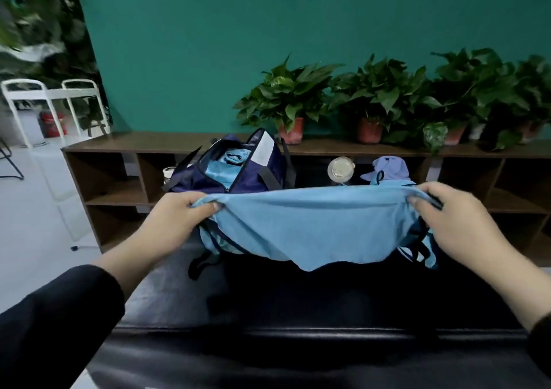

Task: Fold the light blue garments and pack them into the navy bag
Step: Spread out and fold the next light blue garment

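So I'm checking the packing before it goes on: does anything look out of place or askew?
Nothing stands out. The left hand and right hand hold a light blue garment stretched over the black bench; the navy bag stands unzipped with blue cloth inside.

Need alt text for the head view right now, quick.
Both hands, left hand and right hand, hold a light blue garment stretched above a black bench. Behind it, the open navy bag already holds blue fabric.
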